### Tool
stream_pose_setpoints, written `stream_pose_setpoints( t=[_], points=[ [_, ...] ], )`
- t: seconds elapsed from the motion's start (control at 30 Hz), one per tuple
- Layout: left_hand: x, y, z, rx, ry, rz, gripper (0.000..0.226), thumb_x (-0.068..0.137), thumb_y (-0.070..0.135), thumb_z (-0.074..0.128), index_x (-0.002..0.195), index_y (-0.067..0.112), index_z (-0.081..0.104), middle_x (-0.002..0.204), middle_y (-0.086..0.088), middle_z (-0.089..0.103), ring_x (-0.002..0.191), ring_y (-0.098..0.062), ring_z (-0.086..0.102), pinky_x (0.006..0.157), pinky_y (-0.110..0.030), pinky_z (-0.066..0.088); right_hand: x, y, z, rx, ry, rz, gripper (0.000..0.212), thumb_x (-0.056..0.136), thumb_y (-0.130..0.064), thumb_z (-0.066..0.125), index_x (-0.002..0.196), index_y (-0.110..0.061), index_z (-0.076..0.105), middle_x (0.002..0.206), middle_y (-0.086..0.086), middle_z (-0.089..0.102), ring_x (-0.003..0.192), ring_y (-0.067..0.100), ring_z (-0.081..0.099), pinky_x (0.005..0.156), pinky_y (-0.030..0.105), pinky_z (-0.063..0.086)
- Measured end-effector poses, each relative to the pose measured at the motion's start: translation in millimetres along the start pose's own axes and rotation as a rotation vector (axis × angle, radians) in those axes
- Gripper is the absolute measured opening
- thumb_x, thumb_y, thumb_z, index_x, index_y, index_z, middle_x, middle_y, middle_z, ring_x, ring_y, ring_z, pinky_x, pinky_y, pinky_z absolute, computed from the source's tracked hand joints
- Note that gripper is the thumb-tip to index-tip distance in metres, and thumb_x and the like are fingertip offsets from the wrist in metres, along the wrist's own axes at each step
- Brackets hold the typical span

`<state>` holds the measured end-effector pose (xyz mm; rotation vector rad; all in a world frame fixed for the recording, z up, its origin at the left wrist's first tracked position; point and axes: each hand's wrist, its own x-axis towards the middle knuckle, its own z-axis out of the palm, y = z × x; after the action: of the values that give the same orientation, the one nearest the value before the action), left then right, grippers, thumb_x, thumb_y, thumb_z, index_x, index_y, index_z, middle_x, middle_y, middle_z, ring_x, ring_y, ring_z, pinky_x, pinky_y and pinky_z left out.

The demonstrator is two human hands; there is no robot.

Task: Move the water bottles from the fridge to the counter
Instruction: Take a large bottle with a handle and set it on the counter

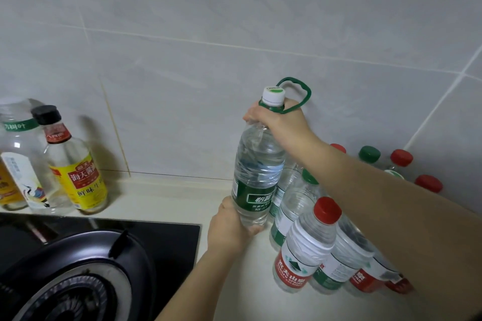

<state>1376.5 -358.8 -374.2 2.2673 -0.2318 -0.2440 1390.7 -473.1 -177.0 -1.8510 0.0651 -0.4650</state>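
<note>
Over counter (pixel 177 203) by tiled wall: one large water bottle (pixel 257 164), upright, capped, filled with clear water. Right hand (pixel 276 120) fingers clamped round its neck; left hand (pixel 232 224) fingers curled round its base. Just right, small water bottles (pixel 305 250): six caps counted, four red, two green; others hidden by arm. Far left, yellow-label sauce bottle (pixel 78 172); gas burner (pixel 78 281) in front.

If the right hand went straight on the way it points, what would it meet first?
Beyond the large bottle that the right hand grips, likely the tiled wall; nothing else shows between, though depth is unclear.
</note>
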Motion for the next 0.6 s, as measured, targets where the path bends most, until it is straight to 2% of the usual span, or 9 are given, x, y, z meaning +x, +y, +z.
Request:
stream_pose_setpoints(
  t=[0.07, 0.13, 0.3, 0.5, 0.6],
  points=[
    [-1, 0, -1, -0.015, -0.012, 0.003, 0.094, 0.055, 0.063, 0.083, 0.126, 0.018, 0.040, 0.121, 0.001, 0.059, 0.107, -0.024, 0.061, 0.088, -0.037, 0.051, 0, 0, 0, -0.010, -0.002, 0.003, 0.019, 0.085, -0.007, 0.066, 0.089, 0.011, 0.066, 0.088, 0.018, 0.072, 0.075, 0.007, 0.066, 0.078, 0.029, 0.053],
    [-2, 0, -4, -0.072, -0.033, 0.012, 0.095, 0.053, 0.062, 0.084, 0.125, 0.022, 0.039, 0.122, 0.004, 0.058, 0.107, -0.021, 0.061, 0.090, -0.037, 0.051, 0, -1, -3, -0.023, -0.023, 0.030, 0.026, 0.085, -0.014, 0.067, 0.092, 0.011, 0.062, 0.084, 0.022, 0.066, 0.077, 0.013, 0.060, 0.078, 0.031, 0.050],
    [-4, 3, -6, -0.213, 0.007, 0.082, 0.084, 0.060, 0.039, 0.091, 0.126, 0.025, 0.041, 0.119, 0.007, 0.063, 0.098, -0.011, 0.060, 0.083, -0.026, 0.048, -2, -1, -10, -0.093, -0.105, 0.033, 0.035, 0.085, -0.026, 0.071, 0.088, 0.006, 0.058, 0.076, 0.005, 0.056, 0.074, 0.016, 0.055, 0.075, 0.033, 0.047],
    [-4, 9, -2, -0.172, 0.019, 0.054, 0.079, 0.064, 0.037, 0.089, 0.124, 0.018, 0.042, 0.117, 0.004, 0.065, 0.103, -0.018, 0.063, 0.081, -0.025, 0.047, -2, 0, -16, -0.112, -0.139, 0.029, 0.039, 0.083, -0.035, 0.070, 0.087, 0.002, 0.058, 0.077, 0.004, 0.056, 0.076, 0.016, 0.056, 0.077, 0.034, 0.047],
    [-6, 9, -3, -0.171, 0.010, 0.042, 0.077, 0.064, 0.037, 0.089, 0.122, 0.020, 0.041, 0.117, 0.004, 0.065, 0.103, -0.018, 0.064, 0.083, -0.028, 0.049, -2, 2, -15, -0.142, -0.129, 0.040, 0.026, 0.088, -0.032, 0.070, 0.081, -0.009, 0.059, 0.074, -0.002, 0.057, 0.073, 0.011, 0.057, 0.075, 0.028, 0.048]
  ],
)
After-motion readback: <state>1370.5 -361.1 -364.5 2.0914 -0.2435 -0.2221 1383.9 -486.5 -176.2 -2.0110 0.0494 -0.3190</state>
